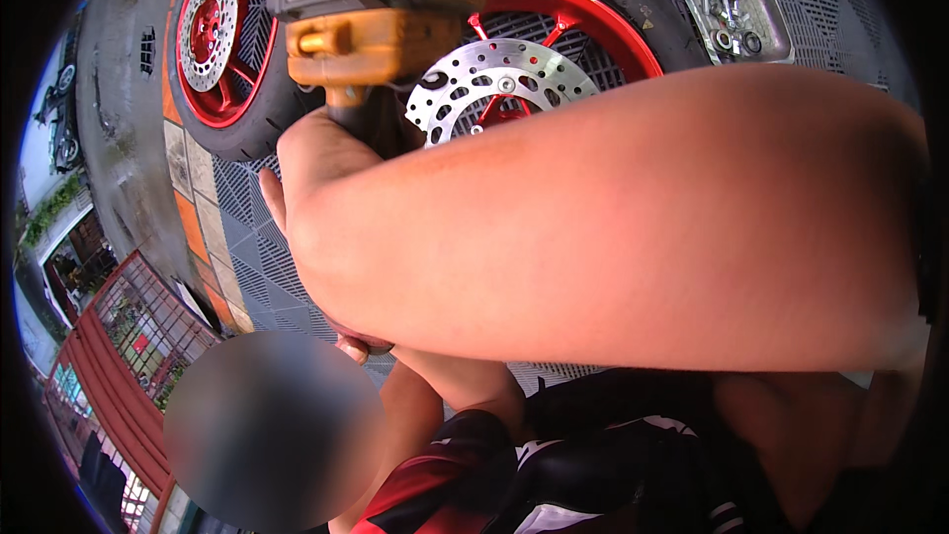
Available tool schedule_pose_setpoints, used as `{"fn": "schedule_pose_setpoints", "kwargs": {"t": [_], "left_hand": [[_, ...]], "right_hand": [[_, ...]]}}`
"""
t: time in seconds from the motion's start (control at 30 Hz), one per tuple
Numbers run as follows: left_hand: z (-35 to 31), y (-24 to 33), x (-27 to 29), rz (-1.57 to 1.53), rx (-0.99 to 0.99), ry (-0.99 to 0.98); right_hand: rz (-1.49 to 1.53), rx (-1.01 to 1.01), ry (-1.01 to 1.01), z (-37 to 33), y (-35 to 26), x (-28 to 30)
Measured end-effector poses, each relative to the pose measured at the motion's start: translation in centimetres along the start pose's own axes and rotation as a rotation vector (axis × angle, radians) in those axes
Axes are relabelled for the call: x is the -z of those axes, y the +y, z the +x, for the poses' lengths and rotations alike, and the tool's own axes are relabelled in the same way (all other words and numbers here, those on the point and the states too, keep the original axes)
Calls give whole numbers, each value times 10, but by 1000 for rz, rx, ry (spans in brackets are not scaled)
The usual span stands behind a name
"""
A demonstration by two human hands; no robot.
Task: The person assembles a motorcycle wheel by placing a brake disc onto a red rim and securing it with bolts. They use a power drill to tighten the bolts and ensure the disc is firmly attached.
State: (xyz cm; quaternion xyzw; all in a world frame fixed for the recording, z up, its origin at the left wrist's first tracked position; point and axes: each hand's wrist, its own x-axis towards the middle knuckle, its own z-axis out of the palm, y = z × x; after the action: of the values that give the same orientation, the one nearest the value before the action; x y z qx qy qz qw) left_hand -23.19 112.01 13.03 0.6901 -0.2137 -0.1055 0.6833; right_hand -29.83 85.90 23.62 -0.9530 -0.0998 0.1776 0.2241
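Power tool (351, 44), boxy orange plastic; right grip (324, 143) clamped around handle (351, 107); perforated metal disc (509, 64).

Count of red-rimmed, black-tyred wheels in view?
2. One red-rimmed, black-tyred wheel at upper left; second such wheel at top centre, partly covered by the orange-and-black power tool and bare forearm. More could be hidden behind them.
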Motion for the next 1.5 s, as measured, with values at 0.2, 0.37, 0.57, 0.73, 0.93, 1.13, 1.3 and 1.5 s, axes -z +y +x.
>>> {"fn": "schedule_pose_setpoints", "kwargs": {"t": [0.2, 0.37, 0.57, 0.73, 0.93, 1.13, 1.3, 1.5], "left_hand": [[-2, -11, 6, 11, 22, -11], [1, -14, 11, 6, 31, -17], [8, -27, 20, -19, 68, -30], [7, -49, 54, -77, 154, -52], [4, -88, 69, -601, 282, -409], [-35, -82, -36, -179, 270, 46], [-57, -125, -81, -476, 253, 248], [-24, -29, -67, -512, 334, 232]], "right_hand": [[8, 20, 0, 3, 2, -4], [-2, 40, 0, 4, 2, -2], [-29, 48, 0, 5, 1, 2], [-73, 61, -4, 20, -9, 6], [-71, 78, -48, 53, -15, -12], [-59, 96, -71, 58, -10, -21], [-28, 148, -45, 69, 3, -22], [-204, 237, -88, 78, 27, 20]]}}
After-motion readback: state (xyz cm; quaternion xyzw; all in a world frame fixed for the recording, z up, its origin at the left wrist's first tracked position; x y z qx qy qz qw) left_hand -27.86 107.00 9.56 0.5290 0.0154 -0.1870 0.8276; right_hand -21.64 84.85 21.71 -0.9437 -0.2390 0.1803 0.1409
